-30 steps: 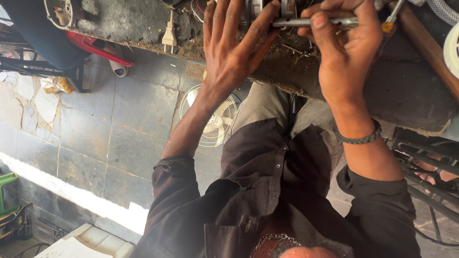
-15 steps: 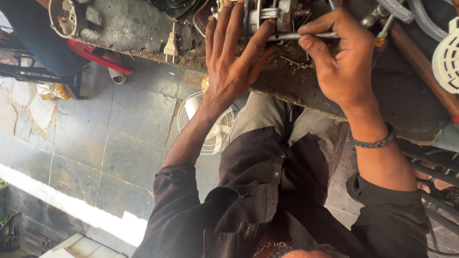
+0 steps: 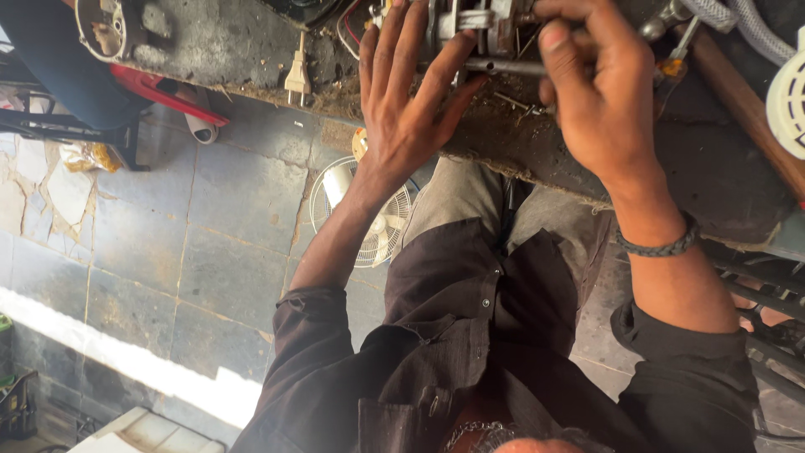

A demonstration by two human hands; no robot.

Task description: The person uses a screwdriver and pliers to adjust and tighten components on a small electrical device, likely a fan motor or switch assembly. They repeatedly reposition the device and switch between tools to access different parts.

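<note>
Grey stone floor tiles (image 3: 226,243) lie at the left, with a white fan (image 3: 369,222) beside the person's knee. On the grimy worktop (image 3: 210,42) a pale plug (image 3: 296,77) rests. The left hand (image 3: 407,109) is spread flat, fingers against the metal motor assembly (image 3: 474,21). The right hand (image 3: 599,101) is closed around a metal rod tool (image 3: 503,65), which points into the assembly at the top edge.

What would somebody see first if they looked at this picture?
Two bare hands at the top, working at a dirty workbench. The left hand lies spread flat against a metal part, and the right hand grips a thin metal rod. Lower down, a white fan sits on the grey stone floor.
</note>
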